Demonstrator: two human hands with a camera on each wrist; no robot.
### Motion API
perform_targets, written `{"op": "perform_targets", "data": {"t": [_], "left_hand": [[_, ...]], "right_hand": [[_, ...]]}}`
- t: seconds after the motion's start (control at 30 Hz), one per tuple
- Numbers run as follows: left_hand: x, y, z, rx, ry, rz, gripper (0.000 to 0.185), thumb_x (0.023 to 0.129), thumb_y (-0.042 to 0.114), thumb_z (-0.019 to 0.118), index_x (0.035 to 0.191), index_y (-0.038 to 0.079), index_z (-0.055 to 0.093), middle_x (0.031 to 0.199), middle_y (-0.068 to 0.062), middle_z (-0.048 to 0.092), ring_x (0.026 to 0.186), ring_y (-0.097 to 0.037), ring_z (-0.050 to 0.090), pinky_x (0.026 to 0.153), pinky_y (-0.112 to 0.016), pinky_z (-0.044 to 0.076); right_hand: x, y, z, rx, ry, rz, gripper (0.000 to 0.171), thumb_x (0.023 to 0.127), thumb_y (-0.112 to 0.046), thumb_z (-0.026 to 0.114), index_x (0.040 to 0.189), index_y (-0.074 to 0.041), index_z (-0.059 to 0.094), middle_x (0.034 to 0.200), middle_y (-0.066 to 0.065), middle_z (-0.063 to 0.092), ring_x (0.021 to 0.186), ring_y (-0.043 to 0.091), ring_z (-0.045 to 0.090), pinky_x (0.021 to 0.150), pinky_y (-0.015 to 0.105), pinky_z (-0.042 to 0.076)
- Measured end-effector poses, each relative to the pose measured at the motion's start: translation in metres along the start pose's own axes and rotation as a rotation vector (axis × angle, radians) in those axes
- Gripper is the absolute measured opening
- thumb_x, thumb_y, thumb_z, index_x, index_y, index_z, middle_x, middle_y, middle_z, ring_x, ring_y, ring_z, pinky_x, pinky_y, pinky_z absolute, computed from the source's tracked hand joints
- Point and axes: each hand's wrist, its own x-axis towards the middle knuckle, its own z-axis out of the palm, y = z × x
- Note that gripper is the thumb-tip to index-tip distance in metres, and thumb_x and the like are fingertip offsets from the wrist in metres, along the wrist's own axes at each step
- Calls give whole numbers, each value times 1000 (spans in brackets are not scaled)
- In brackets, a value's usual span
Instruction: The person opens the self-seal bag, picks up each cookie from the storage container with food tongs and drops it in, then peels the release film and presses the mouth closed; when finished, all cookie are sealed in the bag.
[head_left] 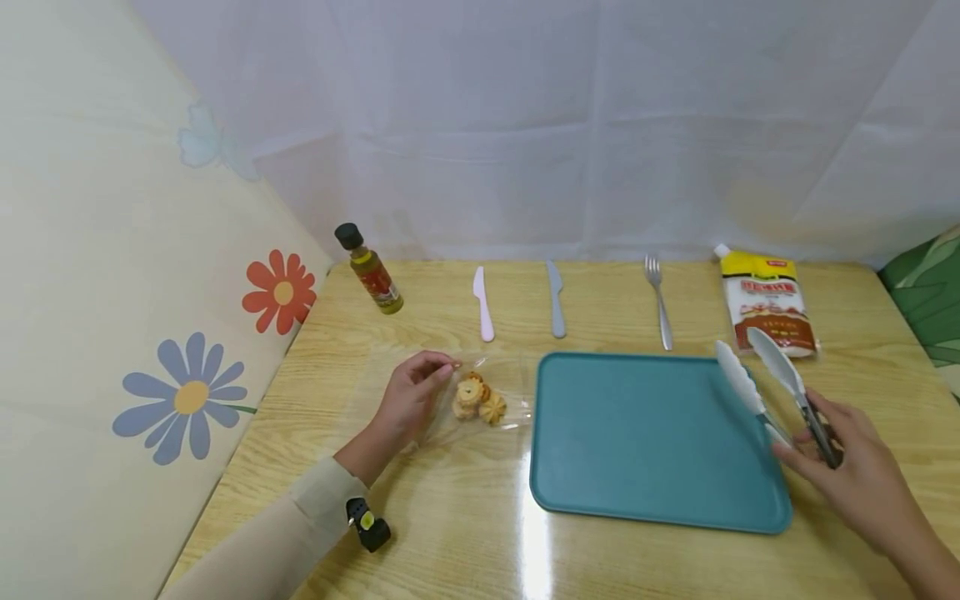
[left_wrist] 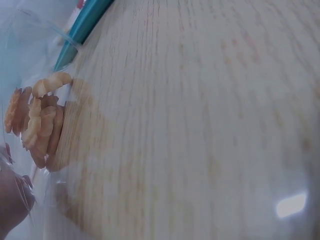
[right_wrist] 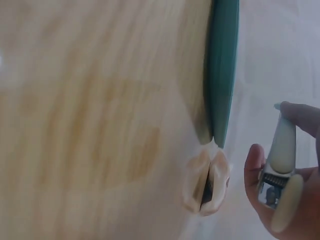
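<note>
My left hand (head_left: 411,392) pinches the edge of a clear plastic bag (head_left: 517,408) between thumb and fingers. Inside the bag lie several round cookies (head_left: 471,396), which the left wrist view shows as a small pile of cookies (left_wrist: 42,117) near the tray. At the right, my right hand (head_left: 855,467) grips a pair of tongs (head_left: 787,379) by the handles. The tongs' two arms are spread, with nothing between the tips, over the right side of a teal tray (head_left: 652,442). In the right wrist view the spring end of the tongs (right_wrist: 277,185) sits in the palm.
Behind the tray, a pink knife (head_left: 483,308), a grey-blue knife (head_left: 556,300) and a fork (head_left: 660,304) lie in a row. A dark-capped bottle (head_left: 375,279) stands at the back left. A yellow-and-white spouted pouch (head_left: 767,300) lies at the back right.
</note>
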Motion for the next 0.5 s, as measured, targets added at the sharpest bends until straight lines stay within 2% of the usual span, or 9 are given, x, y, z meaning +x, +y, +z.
{"op": "perform_targets", "data": {"t": [0.1,0.13,0.2,0.23,0.27,0.3,0.33,0.37,0.5], "left_hand": [[0,0,0,-10,-2,-3,21,103,2,61,98,19,72,105,4,70,103,-13,59,88,-23,50],[0,0,0,-11,0,-3,21,102,2,61,98,19,72,105,4,70,103,-13,60,88,-23,50],[0,0,0,-10,3,-2,19,102,1,62,98,17,72,105,3,70,103,-14,60,89,-23,51],[0,0,0,-9,5,-2,18,102,1,62,99,16,72,105,3,70,103,-14,60,88,-23,51],[0,-1,0,-9,7,0,17,102,1,62,99,15,72,105,2,71,103,-14,60,88,-23,51],[0,-1,0,-8,9,3,17,102,1,62,99,14,72,105,2,71,103,-14,61,88,-23,51],[0,-2,0,-5,11,9,16,102,1,62,100,13,72,105,2,71,103,-14,61,87,-23,51],[0,-2,0,-11,9,14,16,102,1,62,100,12,72,105,2,71,102,-14,61,87,-23,51],[0,-4,0,-38,0,42,18,102,-2,61,100,12,73,104,0,72,101,-14,61,87,-23,51]], "right_hand": [[-2,10,-3,40,13,36,91,94,-24,79,157,11,24,132,34,45,87,-14,49,63,8,46],[-2,14,-5,51,9,47,91,95,-24,78,157,12,22,134,36,45,89,-12,53,64,6,44],[-3,19,-7,67,-8,94,92,97,-25,76,158,11,17,142,41,43,104,11,67,84,20,55],[-3,22,-9,60,-14,123,93,98,-27,74,159,11,14,145,43,40,115,28,65,95,30,54],[-4,24,-11,50,-20,155,95,99,-31,72,159,11,11,146,45,38,120,40,59,100,41,51],[-5,27,-12,36,-23,178,96,100,-33,71,159,11,10,143,45,40,119,49,55,98,43,50],[-5,29,-13,34,-26,202,97,101,-35,69,159,11,7,146,47,34,127,62,43,105,56,44],[-6,30,-14,31,-26,237,99,101,-38,68,159,10,4,150,48,28,133,64,37,107,68,34],[-8,40,-16,50,-11,285,101,102,-39,66,158,12,-1,157,47,11,144,64,17,118,68,20]]}}
